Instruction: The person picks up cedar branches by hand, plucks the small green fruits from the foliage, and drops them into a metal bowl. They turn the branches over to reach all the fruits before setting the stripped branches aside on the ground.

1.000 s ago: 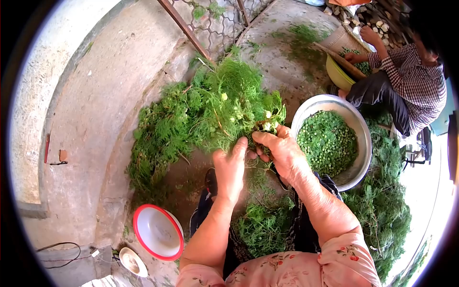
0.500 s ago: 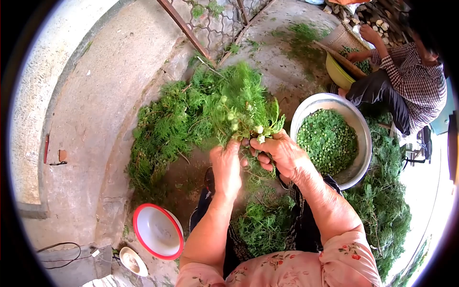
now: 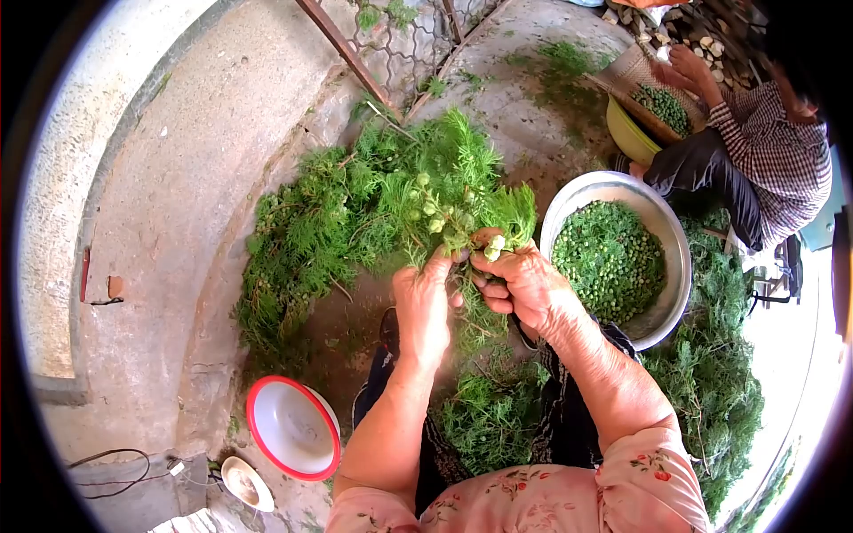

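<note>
A feathery green sprig (image 3: 458, 182) with pale round seed cones is held up in front of me. My left hand (image 3: 424, 306) pinches its lower stem between thumb and fingers. Close beside it, my right hand (image 3: 524, 282) has its thumb and forefinger closed at a pale cone (image 3: 493, 249) on the sprig. The other right fingers are curled below. Behind the sprig lies a heap of cut green branches (image 3: 306, 231). Right of my right hand stands a large metal basin (image 3: 671, 302) holding many green cones and leaf bits.
A red-rimmed white basin (image 3: 293, 426) and a small white dish (image 3: 247, 484) stand at lower left. More branches (image 3: 711, 355) lie at right, others (image 3: 493, 413) between my legs. At upper right a person (image 3: 764, 151) sits by a woven basket (image 3: 635, 75) and a yellow-green basin (image 3: 629, 133).
The sprig has shifted slightly, showing its cones more clearly. My right thumb and forefinger have moved a little at the pale cone. The other person's lower hand has lifted away from the green cones.
</note>
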A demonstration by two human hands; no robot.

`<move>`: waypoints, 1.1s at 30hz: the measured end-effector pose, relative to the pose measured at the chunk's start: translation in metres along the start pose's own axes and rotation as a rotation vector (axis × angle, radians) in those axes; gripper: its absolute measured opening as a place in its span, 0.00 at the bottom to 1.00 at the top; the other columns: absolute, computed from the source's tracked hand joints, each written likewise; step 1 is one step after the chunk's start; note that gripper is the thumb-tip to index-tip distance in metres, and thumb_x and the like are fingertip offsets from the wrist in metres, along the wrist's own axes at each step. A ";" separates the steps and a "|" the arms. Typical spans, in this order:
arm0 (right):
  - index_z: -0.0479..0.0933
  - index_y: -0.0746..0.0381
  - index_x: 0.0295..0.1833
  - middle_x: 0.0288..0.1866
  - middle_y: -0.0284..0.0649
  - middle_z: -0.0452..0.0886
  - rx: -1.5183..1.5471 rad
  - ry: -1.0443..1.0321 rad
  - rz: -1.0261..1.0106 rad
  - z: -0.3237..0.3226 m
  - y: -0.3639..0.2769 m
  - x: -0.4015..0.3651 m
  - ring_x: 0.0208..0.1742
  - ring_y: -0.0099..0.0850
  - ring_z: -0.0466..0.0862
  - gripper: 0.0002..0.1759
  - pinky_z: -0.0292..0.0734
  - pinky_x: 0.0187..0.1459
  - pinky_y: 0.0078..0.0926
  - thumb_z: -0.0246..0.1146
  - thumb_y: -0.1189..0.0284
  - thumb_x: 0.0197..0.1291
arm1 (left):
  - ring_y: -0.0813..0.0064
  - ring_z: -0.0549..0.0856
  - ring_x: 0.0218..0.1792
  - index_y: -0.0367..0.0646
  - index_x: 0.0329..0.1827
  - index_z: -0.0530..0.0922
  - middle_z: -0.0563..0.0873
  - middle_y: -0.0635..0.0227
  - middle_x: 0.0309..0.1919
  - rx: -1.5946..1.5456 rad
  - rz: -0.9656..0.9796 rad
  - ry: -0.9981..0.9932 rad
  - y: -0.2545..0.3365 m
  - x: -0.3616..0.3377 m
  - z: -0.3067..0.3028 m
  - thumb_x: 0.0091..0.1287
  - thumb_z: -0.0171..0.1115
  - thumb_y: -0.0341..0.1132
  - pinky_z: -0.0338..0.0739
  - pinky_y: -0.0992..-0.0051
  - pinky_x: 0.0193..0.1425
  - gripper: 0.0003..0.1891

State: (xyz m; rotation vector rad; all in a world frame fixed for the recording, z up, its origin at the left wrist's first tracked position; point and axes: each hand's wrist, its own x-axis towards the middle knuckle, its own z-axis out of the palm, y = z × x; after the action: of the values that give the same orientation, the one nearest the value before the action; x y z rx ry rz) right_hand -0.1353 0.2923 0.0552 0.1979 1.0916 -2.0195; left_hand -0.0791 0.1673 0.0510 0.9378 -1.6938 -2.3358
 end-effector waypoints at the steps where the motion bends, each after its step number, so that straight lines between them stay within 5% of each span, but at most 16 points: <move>1: 0.73 0.64 0.40 0.25 0.35 0.71 -0.037 0.055 0.006 0.007 -0.003 -0.004 0.19 0.22 0.67 0.04 0.60 0.17 0.20 0.57 0.77 0.59 | 0.78 0.73 0.37 0.36 0.48 0.68 0.77 0.67 0.39 0.016 -0.019 -0.035 0.002 0.002 -0.002 0.63 0.59 0.40 0.68 0.77 0.29 0.18; 5: 0.73 0.64 0.40 0.26 0.37 0.74 -0.034 0.041 -0.037 0.002 0.006 -0.001 0.19 0.23 0.69 0.05 0.62 0.17 0.20 0.58 0.76 0.59 | 0.77 0.73 0.39 0.36 0.52 0.59 0.76 0.65 0.42 0.014 0.006 -0.115 0.001 0.007 -0.009 0.62 0.61 0.42 0.67 0.77 0.29 0.25; 8: 0.74 0.65 0.39 0.30 0.39 0.77 -0.033 -0.016 -0.081 0.002 0.002 -0.001 0.21 0.26 0.73 0.04 0.66 0.18 0.22 0.58 0.76 0.59 | 0.82 0.72 0.22 0.38 0.26 0.77 0.77 0.71 0.23 -0.063 0.109 0.115 0.001 0.003 0.003 0.63 0.60 0.40 0.64 0.80 0.20 0.14; 11: 0.74 0.67 0.40 0.29 0.39 0.77 -0.033 -0.036 -0.094 -0.004 -0.003 -0.003 0.21 0.25 0.73 0.06 0.66 0.18 0.20 0.56 0.76 0.60 | 0.81 0.71 0.22 0.39 0.23 0.72 0.75 0.70 0.22 -0.094 0.092 0.217 0.003 0.007 0.003 0.63 0.61 0.40 0.65 0.80 0.20 0.15; 15: 0.75 0.65 0.42 0.23 0.36 0.74 -0.058 0.017 -0.170 -0.023 -0.019 -0.008 0.18 0.21 0.71 0.07 0.62 0.16 0.15 0.54 0.74 0.62 | 0.78 0.71 0.27 0.33 0.45 0.65 0.73 0.63 0.34 -0.137 0.100 0.272 0.008 0.012 -0.001 0.61 0.63 0.41 0.69 0.79 0.22 0.22; 18: 0.76 0.63 0.42 0.29 0.33 0.75 -0.148 0.308 -0.353 -0.047 -0.039 -0.013 0.21 0.21 0.72 0.08 0.64 0.17 0.15 0.54 0.76 0.60 | 0.81 0.69 0.24 0.39 0.41 0.71 0.76 0.70 0.35 -0.168 0.056 0.355 0.007 0.017 -0.005 0.60 0.64 0.40 0.67 0.80 0.23 0.15; 22: 0.76 0.62 0.44 0.33 0.33 0.77 -0.089 0.654 -0.493 -0.116 -0.052 -0.015 0.33 0.24 0.75 0.11 0.69 0.33 0.25 0.57 0.77 0.53 | 0.84 0.65 0.18 0.42 0.39 0.75 0.77 0.74 0.33 -0.165 0.043 0.337 0.005 0.024 -0.015 0.62 0.62 0.41 0.66 0.80 0.20 0.12; 24: 0.76 0.62 0.48 0.42 0.40 0.77 -0.107 1.012 -0.498 -0.129 -0.059 -0.024 0.45 0.32 0.74 0.14 0.68 0.46 0.30 0.56 0.76 0.54 | 0.86 0.65 0.18 0.43 0.38 0.76 0.78 0.75 0.32 -0.173 0.009 0.319 0.013 0.016 -0.011 0.62 0.61 0.43 0.65 0.81 0.20 0.12; 26: 0.75 0.65 0.48 0.47 0.48 0.77 -0.488 1.124 -0.739 -0.185 -0.053 -0.025 0.50 0.41 0.74 0.15 0.68 0.52 0.32 0.54 0.72 0.56 | 0.86 0.65 0.18 0.43 0.39 0.76 0.78 0.75 0.32 -0.159 0.045 0.260 0.017 0.011 -0.009 0.62 0.61 0.43 0.64 0.82 0.19 0.13; 27: 0.75 0.67 0.47 0.47 0.50 0.77 -0.344 1.224 -0.712 -0.178 -0.066 -0.029 0.51 0.42 0.75 0.15 0.68 0.52 0.32 0.55 0.73 0.55 | 0.87 0.66 0.18 0.43 0.39 0.76 0.78 0.75 0.32 -0.151 0.063 0.230 0.018 0.009 -0.008 0.62 0.62 0.43 0.64 0.83 0.19 0.13; 29: 0.75 0.68 0.45 0.46 0.50 0.78 -0.546 1.309 -0.706 -0.263 -0.063 -0.017 0.50 0.42 0.76 0.15 0.70 0.52 0.30 0.57 0.77 0.49 | 0.87 0.66 0.18 0.42 0.41 0.75 0.78 0.75 0.33 -0.132 0.060 0.244 0.014 0.012 -0.010 0.62 0.61 0.43 0.63 0.84 0.18 0.14; 33: 0.76 0.70 0.43 0.43 0.50 0.79 -1.326 1.477 -0.610 -0.324 -0.052 -0.010 0.48 0.41 0.78 0.18 0.72 0.51 0.27 0.60 0.85 0.40 | 0.88 0.66 0.16 0.42 0.43 0.75 0.79 0.75 0.34 -0.162 0.036 0.136 0.023 0.003 -0.014 0.62 0.62 0.44 0.61 0.85 0.17 0.15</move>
State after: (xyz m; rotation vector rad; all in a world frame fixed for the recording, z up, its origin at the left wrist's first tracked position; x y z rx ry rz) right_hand -0.2392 0.5591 -0.1062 0.7241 3.4113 -0.8187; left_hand -0.0800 0.1462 0.0673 1.0012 -1.4349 -2.2875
